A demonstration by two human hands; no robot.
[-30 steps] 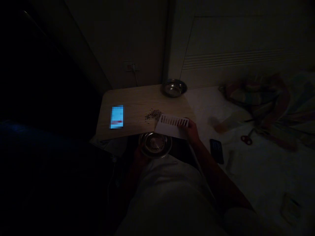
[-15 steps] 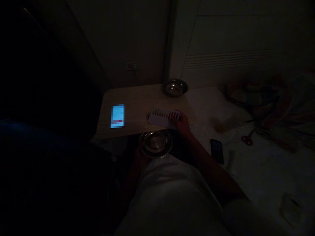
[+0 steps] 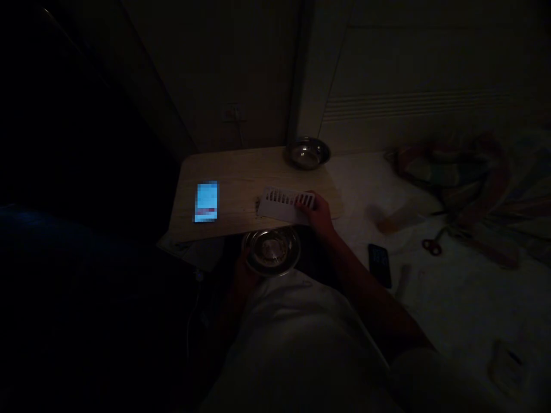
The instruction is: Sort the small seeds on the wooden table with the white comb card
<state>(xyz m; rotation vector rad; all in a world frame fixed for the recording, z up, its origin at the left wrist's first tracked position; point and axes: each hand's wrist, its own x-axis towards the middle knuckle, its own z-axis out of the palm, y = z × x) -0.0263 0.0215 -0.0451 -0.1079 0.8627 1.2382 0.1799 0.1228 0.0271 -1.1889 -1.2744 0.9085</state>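
My right hand grips the right end of a flat white piece with a row of slots, thumb on its top face. That piece is low over the wooden table, near the front edge; whether it touches the top I cannot tell. Small dark bits lie by its left end. Just below the table edge, my left hand holds a shiny metal bowl by its left side. Some small stuff shows in the bowl, too dim to name. The left fingers are mostly in shadow.
A lit phone lies on the table's left part, and a second metal bowl stands at its back right corner. On the white sheet to the right are a dark phone, red-handled scissors and a striped cloth. The room is very dark.
The slotted white piece has tilted slightly, so its slots look darker and its face shows more. Both hands are almost where they were, with the bowl still held below the table edge.
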